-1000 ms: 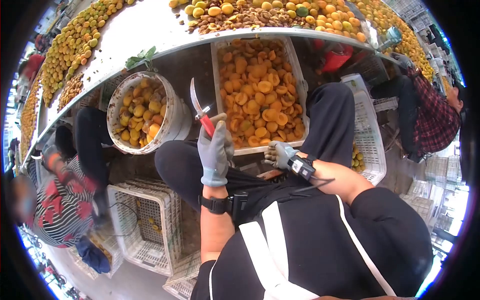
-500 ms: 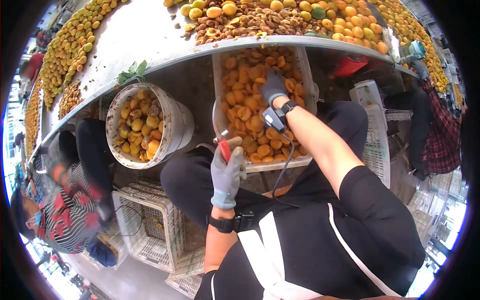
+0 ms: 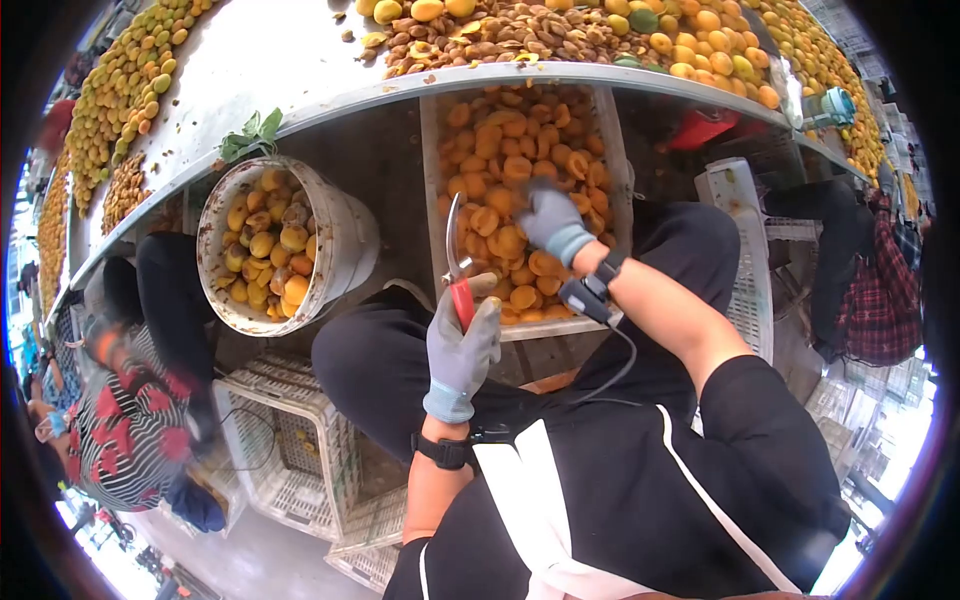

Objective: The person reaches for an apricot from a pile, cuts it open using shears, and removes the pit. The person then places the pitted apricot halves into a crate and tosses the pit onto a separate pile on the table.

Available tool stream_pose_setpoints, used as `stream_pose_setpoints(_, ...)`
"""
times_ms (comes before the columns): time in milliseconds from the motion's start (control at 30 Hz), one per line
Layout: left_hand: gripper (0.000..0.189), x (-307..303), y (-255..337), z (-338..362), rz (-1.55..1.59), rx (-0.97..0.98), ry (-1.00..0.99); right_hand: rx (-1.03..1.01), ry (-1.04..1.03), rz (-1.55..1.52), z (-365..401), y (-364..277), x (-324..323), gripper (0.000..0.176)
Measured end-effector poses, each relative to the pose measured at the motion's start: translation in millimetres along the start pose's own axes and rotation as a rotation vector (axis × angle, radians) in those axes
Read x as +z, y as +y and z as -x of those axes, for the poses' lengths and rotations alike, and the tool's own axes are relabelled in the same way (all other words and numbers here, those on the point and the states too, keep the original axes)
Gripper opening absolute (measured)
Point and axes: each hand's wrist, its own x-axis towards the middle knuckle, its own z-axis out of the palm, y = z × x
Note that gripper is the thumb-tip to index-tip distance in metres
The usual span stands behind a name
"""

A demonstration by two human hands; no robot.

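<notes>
While gripping the knife (image 3: 456, 262) by its red handle in the tightly closed, gloved left hand (image 3: 462, 350), holds it above the lap with the curved blade pointing up, just at the near edge of the white crate (image 3: 428, 170). Rests the gloved right hand (image 3: 548, 218) inside that crate, fingers curled down on the orange fruit halves (image 3: 510, 150), though cannot tell whether pinching one. Left of the crate, a white bucket (image 3: 345, 240) of whole fruit, both tucked under a metal table (image 3: 270, 60) heaped with fruit and pits (image 3: 480, 35).
</notes>
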Motion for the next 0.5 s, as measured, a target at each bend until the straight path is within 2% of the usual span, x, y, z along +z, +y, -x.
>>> stream_pose_setpoints(33, 0.031, 0.1, -0.6, 1.4, 0.005, 0.02, -0.01, 0.019, -0.201, 0.06, 13.0, -5.2, -4.9, 0.039)
stream_pose_setpoints(67, 0.031, 1.4, 0.4, 3.8, 0.005, 0.023, -0.015, 0.019, -0.194, 0.062, 21.3, -6.4, -5.3, 0.039)
stream_pose_setpoints(133, 0.027, 4.9, 3.2, 6.4, 0.006, 0.039, -0.002, -0.065, -0.169, 0.277, 28.8, -9.9, -4.6, 0.034)
stream_pose_setpoints(200, 0.027, 4.6, -0.5, 8.3, 0.014, 0.065, 0.004, -0.066, -0.183, 0.309, 12.8, -10.8, -4.0, 0.031)
stream_pose_setpoints(300, 0.027, 0.5, -2.4, 12.5, -0.013, 0.079, 0.004, -0.145, -0.129, 0.459, -32.1, -1.1, 5.0, 0.031)
stream_pose_setpoints(367, 0.025, -2.8, -3.6, 14.6, -0.031, 0.078, 0.012, -0.105, 0.109, 0.312, -55.1, -2.8, 5.7, 0.033)
stream_pose_setpoints(400, 0.025, -4.5, -2.6, 15.8, -0.033, 0.079, 0.016, -0.107, 0.107, 0.309, -58.0, -5.8, 7.5, 0.033)
stream_pose_setpoints(467, 0.024, -6.2, -0.4, 15.4, -0.022, 0.07, 0.062, -0.119, 0.286, 0.284, -59.5, -14.5, 10.9, 0.035)
stream_pose_setpoints(500, 0.024, -8.5, -0.2, 15.8, -0.061, 0.099, 0.076, -0.132, 0.232, 0.442, -57.3, -21.5, 12.1, 0.036)
